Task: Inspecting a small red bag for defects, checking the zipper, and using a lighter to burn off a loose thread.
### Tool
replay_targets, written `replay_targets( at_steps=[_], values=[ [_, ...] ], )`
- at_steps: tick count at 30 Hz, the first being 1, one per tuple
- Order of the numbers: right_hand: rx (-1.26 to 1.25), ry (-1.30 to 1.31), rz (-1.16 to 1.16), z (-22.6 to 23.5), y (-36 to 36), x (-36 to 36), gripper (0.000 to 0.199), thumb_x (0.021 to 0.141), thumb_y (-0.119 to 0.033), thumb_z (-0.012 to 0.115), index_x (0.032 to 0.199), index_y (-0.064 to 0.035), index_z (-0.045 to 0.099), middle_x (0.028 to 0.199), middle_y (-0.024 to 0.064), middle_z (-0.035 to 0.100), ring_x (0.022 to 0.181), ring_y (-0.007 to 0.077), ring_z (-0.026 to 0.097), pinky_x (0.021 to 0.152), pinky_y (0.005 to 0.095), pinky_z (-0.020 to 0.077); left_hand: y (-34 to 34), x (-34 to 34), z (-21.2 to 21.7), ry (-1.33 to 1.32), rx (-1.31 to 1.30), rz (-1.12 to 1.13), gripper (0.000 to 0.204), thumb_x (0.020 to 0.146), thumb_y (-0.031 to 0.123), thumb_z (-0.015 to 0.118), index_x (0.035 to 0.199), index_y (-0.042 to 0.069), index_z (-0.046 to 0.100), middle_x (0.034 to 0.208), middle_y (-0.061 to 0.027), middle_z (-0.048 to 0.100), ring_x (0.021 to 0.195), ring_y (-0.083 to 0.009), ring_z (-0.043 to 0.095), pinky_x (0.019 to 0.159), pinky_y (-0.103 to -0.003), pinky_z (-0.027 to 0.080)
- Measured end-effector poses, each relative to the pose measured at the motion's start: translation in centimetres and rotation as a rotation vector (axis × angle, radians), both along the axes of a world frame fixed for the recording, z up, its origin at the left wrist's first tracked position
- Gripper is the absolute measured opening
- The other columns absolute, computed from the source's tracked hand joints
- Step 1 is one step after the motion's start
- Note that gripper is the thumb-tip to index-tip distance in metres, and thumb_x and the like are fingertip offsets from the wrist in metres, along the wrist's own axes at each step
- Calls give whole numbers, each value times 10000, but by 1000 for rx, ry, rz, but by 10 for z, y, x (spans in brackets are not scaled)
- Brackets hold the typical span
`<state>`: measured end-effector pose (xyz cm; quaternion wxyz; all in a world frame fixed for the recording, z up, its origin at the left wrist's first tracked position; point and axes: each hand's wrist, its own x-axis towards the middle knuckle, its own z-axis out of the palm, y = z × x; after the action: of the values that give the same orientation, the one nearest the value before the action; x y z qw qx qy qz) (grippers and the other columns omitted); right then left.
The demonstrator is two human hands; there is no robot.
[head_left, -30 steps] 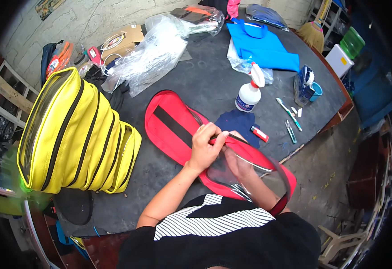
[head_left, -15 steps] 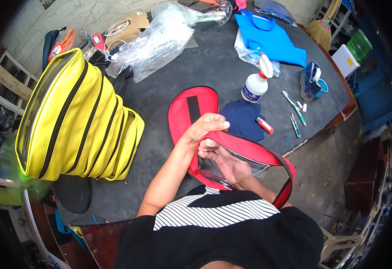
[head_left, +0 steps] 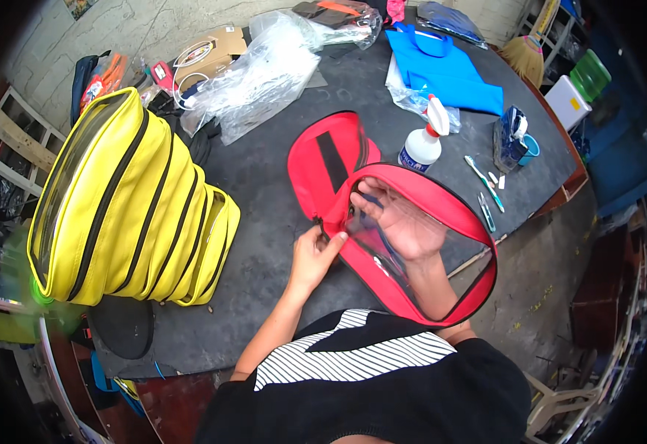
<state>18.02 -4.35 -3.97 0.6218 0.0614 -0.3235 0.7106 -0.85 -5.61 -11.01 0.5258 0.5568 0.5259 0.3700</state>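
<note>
A red bag (head_left: 453, 194) with dark zipper edging and a clear plastic window is held up close to my chest. Its rounded flap (head_left: 310, 164), crossed by a black strip, hangs open toward the far left. My left hand (head_left: 311, 260) pinches the bag's edge near the corner where flap and body meet. Behind the clear window, my right hand (head_left: 406, 222) reaches into the bag with its palm up and fingers spread. Just beyond the bag stands a white spray bottle (head_left: 420, 146) with a red and white trigger head.
Several yellow zippered bags (head_left: 127, 207) stand nested at left on the dark table (head_left: 253, 244). Clear plastic (head_left: 268, 81) and a blue tote bag (head_left: 449, 74) lie at the back. A toothbrush (head_left: 486, 185) and thread snips (head_left: 486, 212) lie near the right edge.
My left hand has moved from the bag's upper rim down to its lower left corner. The bag's body has risen and spread wider, covering the dark blue cloth. My right hand's fingers have spread.
</note>
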Motion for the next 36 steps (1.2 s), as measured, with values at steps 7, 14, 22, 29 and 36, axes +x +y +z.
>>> replay_targets(
  at_steps=[7, 14, 22, 29, 36],
  values=[
    [13, -327, -69, -5, 1, 77, 135, 762, -80, 646, 794, -15, 533, 760, 109, 561, 713, 233, 569, 727, 388, 478, 34, -28, 40, -337, 130, 64, 58, 859, 15, 623, 851, -38, 647, 786, 2, 617, 745, -73, 550, 700, -234, 438],
    [-270, -764, 95, -11, -2, 69, 257, 832, -17, 586, 1072, 74, 572, 933, 155, 647, 875, 197, 650, 799, 310, 530, 35, -44, 42, -305, 56, 85, 211, 936, 162, 570, 858, -25, 629, 739, 18, 513, 691, -61, 439, 617, -231, 352],
    [-88, -736, 369, 25, -3, 18, 338, 822, -40, 675, 1127, 43, 557, 1021, 142, 621, 972, 243, 615, 892, 337, 461, 10, 10, 95, -160, 448, 244, 208, 994, 164, 429, 902, -10, 495, 829, -47, 531, 804, -100, 478, 740, -246, 399],
    [5, -257, 169, -17, -34, -74, 658, 853, -274, 589, 1412, -35, 338, 1438, 133, 375, 1196, 234, 471, 1017, 351, 365, 31, -21, 103, -592, 20, 75, 272, 924, 182, 582, 690, 95, 474, 649, 58, 490, 587, -13, 438, 535, -190, 386],
    [-165, -173, 366, 11, -43, -76, 908, 824, -430, 570, 1508, -159, 39, 1574, 39, 9, 1136, 201, 414, 1003, 370, 292, 30, -32, 98, -1033, -889, -227, 221, 848, 324, 651, 803, 108, 641, 750, -41, 646, 591, -158, 604, 480, -313, 497]
  ],
)
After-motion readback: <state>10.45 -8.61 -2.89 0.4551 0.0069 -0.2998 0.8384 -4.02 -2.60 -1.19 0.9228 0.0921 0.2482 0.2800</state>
